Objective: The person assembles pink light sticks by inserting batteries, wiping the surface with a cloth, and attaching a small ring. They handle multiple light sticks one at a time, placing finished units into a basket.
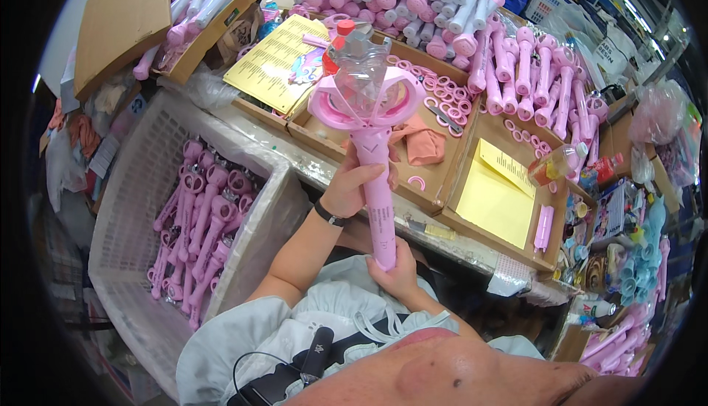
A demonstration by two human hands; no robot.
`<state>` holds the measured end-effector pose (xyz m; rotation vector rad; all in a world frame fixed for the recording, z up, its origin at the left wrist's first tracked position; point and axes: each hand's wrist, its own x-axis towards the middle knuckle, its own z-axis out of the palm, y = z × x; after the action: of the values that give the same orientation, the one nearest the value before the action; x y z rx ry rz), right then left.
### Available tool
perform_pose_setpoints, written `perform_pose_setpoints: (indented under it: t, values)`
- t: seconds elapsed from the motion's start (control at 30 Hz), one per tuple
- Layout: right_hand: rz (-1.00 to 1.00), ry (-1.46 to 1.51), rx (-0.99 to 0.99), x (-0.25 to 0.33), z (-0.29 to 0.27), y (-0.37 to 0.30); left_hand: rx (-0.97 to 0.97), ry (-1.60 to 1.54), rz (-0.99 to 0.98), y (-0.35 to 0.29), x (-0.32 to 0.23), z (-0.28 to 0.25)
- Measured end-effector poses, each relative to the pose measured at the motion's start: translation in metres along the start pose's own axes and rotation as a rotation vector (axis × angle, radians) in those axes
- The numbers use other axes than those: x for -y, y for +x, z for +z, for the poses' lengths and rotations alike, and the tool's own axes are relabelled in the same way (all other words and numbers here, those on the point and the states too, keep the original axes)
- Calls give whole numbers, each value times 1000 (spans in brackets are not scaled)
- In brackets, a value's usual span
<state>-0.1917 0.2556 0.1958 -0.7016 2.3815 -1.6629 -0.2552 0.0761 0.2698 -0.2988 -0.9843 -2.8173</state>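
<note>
Head view: around the work we see, left of the worktable (463,251), a white plastic crate (136,185) holding pink wand handles (214,218). Near the table's far edge, white-and-pink tubes (413,4) are heaped, with more pink handles toward the far right. In the middle cardboard tray (413,193), pink rings (456,100) gather by the far right corner, near a peach-coloured cloth (425,146); the right tray holds yellow sheets (493,203).

We hold a pink toy wand (380,214) in the air over the table's near edge. Its clear-and-pink head hides part of the middle tray and of a red-capped bottle (344,27). The head points away from our body; the long axis runs from our lap toward the far edge. Our left hand (346,188) is wrapped round the handle's upper part, its fingers partly hidden; our right hand (398,267) clasps the lower end.

The tabletop is pale and worn, in a crowded workroom.
</note>
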Motion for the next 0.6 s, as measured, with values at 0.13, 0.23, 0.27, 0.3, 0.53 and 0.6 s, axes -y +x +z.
perform_pose_setpoints:
  t: [0.13, 0.23, 0.27, 0.3, 0.53, 0.6]
  values:
    - [41, 79, 65, -4, -4, -4, 121, 38, -1, 3, -7, -5]
    - [39, 212, 159, -9, -9, -6, 38, 247, 109, 15, -28, -11]
    - [34, 259, 190, -10, -11, -6, -163, 157, 262, 19, -24, -7]
    - [41, 273, 192, -9, -14, -7, -34, 240, 246, 21, -31, -8]
    - [203, 788, 215, 17, -68, 16, -72, 488, 225, 21, -9, -4]
    - [238, 832, 48, 20, -103, 50, -51, 665, 193, 12, 4, -11]
